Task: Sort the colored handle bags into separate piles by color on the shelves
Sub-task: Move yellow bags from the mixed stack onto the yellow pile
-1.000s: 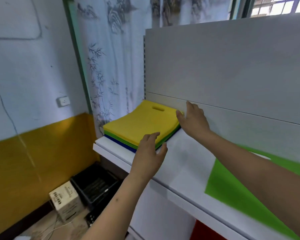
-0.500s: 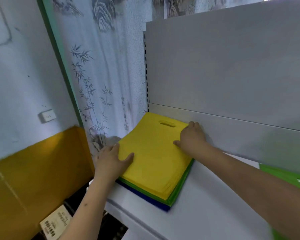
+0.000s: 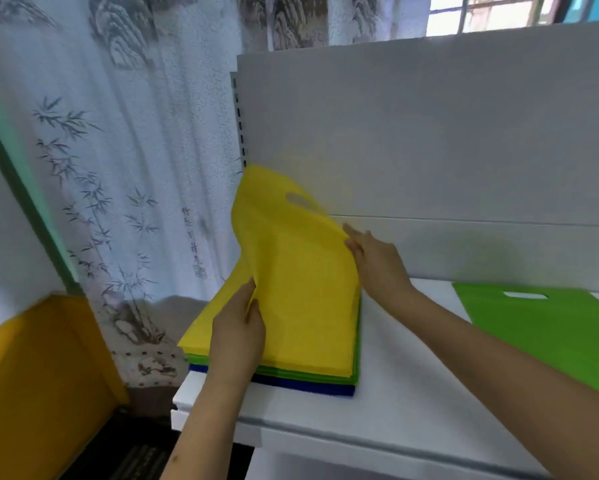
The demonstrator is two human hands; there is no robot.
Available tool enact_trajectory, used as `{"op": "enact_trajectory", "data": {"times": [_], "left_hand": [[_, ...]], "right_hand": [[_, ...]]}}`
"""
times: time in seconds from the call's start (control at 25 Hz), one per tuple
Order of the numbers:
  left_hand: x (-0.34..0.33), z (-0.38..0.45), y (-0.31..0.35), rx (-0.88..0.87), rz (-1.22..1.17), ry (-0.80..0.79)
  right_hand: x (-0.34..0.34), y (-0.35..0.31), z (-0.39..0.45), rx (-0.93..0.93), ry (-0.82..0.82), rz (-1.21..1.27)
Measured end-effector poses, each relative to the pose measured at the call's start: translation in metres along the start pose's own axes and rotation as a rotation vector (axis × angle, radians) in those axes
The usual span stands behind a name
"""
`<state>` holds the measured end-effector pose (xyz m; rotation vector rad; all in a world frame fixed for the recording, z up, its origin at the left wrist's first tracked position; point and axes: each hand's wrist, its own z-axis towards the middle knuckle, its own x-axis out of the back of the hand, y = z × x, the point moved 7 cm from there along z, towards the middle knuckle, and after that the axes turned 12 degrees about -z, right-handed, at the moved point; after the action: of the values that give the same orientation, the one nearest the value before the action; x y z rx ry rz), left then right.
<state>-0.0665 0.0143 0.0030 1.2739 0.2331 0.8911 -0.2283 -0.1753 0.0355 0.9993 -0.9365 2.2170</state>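
At the centre of the frame the left hand (image 3: 239, 327) pinches the left edge of the top yellow bag (image 3: 291, 265) between thumb and fingers, lifting it so its upper end with the cut-out handle curls up against the white back panel (image 3: 429, 133). The right hand (image 3: 374, 261) grips the bag's right edge, fingers curled on it. Beneath lies the stack (image 3: 277, 375) on the white shelf (image 3: 377, 410), more yellow bags over green over blue, while a single green bag (image 3: 550, 330) lies flat well apart at the right edge; faint vertical writing on the bamboo-print curtain (image 3: 118, 202) at left is too blurred to read.
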Motion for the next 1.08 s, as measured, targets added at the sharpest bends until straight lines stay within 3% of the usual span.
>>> {"op": "enact_trajectory", "data": {"times": [0.2,0.32,0.48,0.64,0.88,1.08], "left_hand": [[-0.060,-0.025,0.041,0.161,-0.764,-0.353],[-0.118,-0.057,0.065,0.295,-1.006,-0.529],[-0.202,-0.121,0.108,0.356,-1.051,-0.670],[-0.290,-0.182,0.147,0.504,-1.062,-0.748],[-0.425,-0.255,0.209,0.430,-0.886,-0.754],[-0.502,-0.292,0.238,0.343,-0.722,-0.783]], "right_hand": [[0.107,0.057,-0.070,-0.235,0.292,0.035],[0.178,0.098,-0.130,-0.363,0.433,-0.022],[0.258,0.179,-0.210,-0.585,0.589,0.091],[0.332,0.255,-0.279,-0.660,0.776,0.234],[0.420,0.397,-0.362,-0.808,0.764,0.173],[0.452,0.500,-0.378,-0.849,0.671,0.136]]}}
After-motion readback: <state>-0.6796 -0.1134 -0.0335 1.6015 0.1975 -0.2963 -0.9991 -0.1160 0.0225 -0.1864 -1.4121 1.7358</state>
